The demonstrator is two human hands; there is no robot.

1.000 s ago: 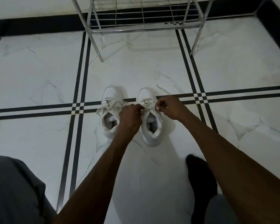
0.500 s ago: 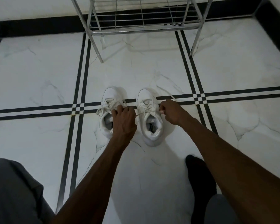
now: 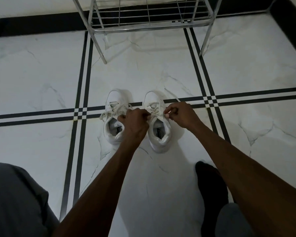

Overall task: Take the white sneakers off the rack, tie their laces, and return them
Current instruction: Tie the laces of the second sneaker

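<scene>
Two white sneakers stand side by side on the floor, toes pointing away from me. The left sneaker [image 3: 113, 115] has loose-looking laces bunched over its tongue. My left hand [image 3: 136, 124] pinches a lace at the left side of the right sneaker [image 3: 158, 129], partly covering the left sneaker's heel side. My right hand [image 3: 179, 115] pinches the other lace end at that shoe's right side. Both hands pull the laces just above the tongue. The knot itself is hidden between my fingers.
A chrome wire shoe rack [image 3: 149, 23] stands at the top, its legs on the white marble floor with black stripe lines [image 3: 41, 115]. My grey-clad knee [image 3: 15, 202] is bottom left and my black-socked foot [image 3: 210, 185] bottom right.
My hands, apart half a second ago with the laces drawn outward, have come back together over the right sneaker's tongue. The sneakers have not moved.
</scene>
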